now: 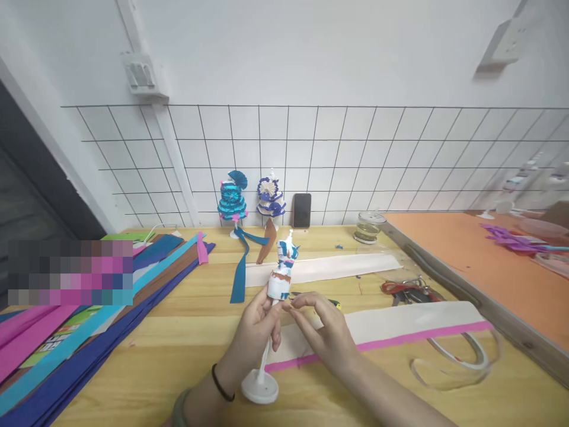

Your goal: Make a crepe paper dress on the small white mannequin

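- You have the white stand in front of you, above the near part of the counter, its top leaning right; whether its base touches the wood you cannot tell.
- Scraps of teal and brown cling to the stand's upper body.
- Your left hand is closed around the stand's stem, just below that body.
- Your right hand is just right of the stem, fingers bent and tips drawn nearly together; you cannot tell whether they pinch anything.
- Beyond the stand, by the wall, are 2 decorated towers, 1 blue and 1 purple and cream, with a phone upright to their right.
- Just left of the stand's top lies a teal ribbon; a white strip runs behind it.
- Right of the stand, you have a pink-edged strip with a tape roll near its far end, and farther back a jar.
- Well left of the stand, coloured strips lie heaped.
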Tool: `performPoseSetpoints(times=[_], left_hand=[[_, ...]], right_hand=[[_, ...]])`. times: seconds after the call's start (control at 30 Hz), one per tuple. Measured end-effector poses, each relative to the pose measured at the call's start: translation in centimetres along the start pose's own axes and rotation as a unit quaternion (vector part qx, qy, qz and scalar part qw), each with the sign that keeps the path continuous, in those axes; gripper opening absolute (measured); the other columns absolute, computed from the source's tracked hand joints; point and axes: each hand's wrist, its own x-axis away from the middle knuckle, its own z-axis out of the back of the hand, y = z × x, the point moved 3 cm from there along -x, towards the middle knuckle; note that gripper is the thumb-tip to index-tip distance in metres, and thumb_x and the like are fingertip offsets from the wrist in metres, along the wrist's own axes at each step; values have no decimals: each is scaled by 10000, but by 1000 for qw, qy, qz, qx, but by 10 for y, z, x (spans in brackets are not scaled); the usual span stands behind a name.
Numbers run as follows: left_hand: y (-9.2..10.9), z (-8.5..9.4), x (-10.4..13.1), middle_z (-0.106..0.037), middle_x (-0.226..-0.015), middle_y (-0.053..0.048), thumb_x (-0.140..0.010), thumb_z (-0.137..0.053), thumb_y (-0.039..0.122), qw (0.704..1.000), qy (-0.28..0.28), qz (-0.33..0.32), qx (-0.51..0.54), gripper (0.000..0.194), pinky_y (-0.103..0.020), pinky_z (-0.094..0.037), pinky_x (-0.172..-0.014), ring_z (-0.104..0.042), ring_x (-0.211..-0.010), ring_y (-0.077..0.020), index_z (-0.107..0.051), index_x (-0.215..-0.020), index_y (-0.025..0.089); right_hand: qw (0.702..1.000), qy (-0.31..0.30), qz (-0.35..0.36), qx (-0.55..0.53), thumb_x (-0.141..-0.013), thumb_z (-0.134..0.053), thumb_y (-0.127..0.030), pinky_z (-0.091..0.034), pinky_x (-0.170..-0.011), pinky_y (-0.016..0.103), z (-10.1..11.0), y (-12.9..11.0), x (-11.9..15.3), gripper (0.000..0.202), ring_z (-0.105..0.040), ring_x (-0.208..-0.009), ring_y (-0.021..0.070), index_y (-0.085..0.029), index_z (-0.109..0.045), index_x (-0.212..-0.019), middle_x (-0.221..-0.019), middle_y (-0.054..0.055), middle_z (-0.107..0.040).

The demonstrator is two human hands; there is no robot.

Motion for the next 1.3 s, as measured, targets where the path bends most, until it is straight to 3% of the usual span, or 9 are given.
performPoseSetpoints(times=[0.13,0.27,0.5,0.77,0.97,1.03,1.13,1.23,1.3], left_hand=[[-3,-2,2,-496,-617,46,-844,-495,328,1000,-12,-6,-13,581,-165,-350,-319,-362,-331,-31,-265,-1359,194],[-6,-4,4,-586,-870,-50,-846,-494,323,1000,-19,3,-1,666,-173,-361,-315,-385,-331,-11,-146,-1408,239],[-9,-12,9,-536,-1160,-139,-853,-478,307,999,-32,12,-12,656,-188,-419,-348,-426,-356,2,-142,-1415,263],[-10,-10,11,-565,-1135,-124,-871,-444,297,997,-15,8,-74,615,-192,-422,-345,-425,-351,-2,-159,-1414,253],[-9,-10,8,-550,-1147,-120,-825,-515,309,1000,-18,21,12,708,-179,-386,-300,-439,-329,-3,-115,-1409,300],[-6,-7,5,-590,-1060,-107,-809,-539,322,999,-9,23,38,705,-186,-391,-291,-420,-315,-9,-154,-1397,265],[2,4,0,-617,-965,-87,-808,-545,326,998,29,16,57,533,-181,-389,-294,-385,-328,-10,-349,-1286,195],[11,17,-5,-621,-954,-83,-809,-549,315,994,72,10,82,344,-169,-381,-320,-370,-366,-9,-483,-1104,153],[13,24,-6,-617,-995,-90,-808,-553,306,991,90,8,97,276,-168,-387,-343,-375,-391,-9,-505,-1026,145]], right_hand=[[1000,-2,-22,-2,-837,-540,-162,-480,-685,293,-2,-2,0,52,-610,-770,173,-205,-510,-835,-792,39,-638],[1000,-12,3,24,-850,-527,-176,-471,-667,307,0,-1,-2,22,-595,-753,179,-194,-524,-837,-787,50,-627],[997,-33,44,59,-853,-514,-151,-456,-678,327,1,-4,-4,59,-578,-766,191,-190,-545,-885,-815,61,-632],[996,-49,48,51,-862,-482,-125,-466,-691,321,0,-2,-3,104,-576,-783,184,-185,-550,-914,-832,64,-628],[999,-17,27,7,-850,-513,-151,-479,-683,303,3,-1,-2,87,-589,-792,178,-176,-551,-925,-842,70,-625],[1000,3,-14,-6,-857,-509,-179,-479,-655,285,6,3,-3,54,-597,-749,168,-177,-562,-869,-793,58,-625],[998,-7,-64,20,-869,-502,-237,-473,-622,273,8,14,-4,127,-603,-694,162,-181,-582,-788,-732,45,-634],[985,-84,-62,134,-895,-456,-280,-457,-590,270,5,27,-5,246,-596,-635,159,-183,-603,-723,-669,35,-640],[965,-133,-31,223,-893,-462,-263,-455,-638,290,1,36,-4,221,-612,-700,180,-177,-632,-781,-740,56,-671]])
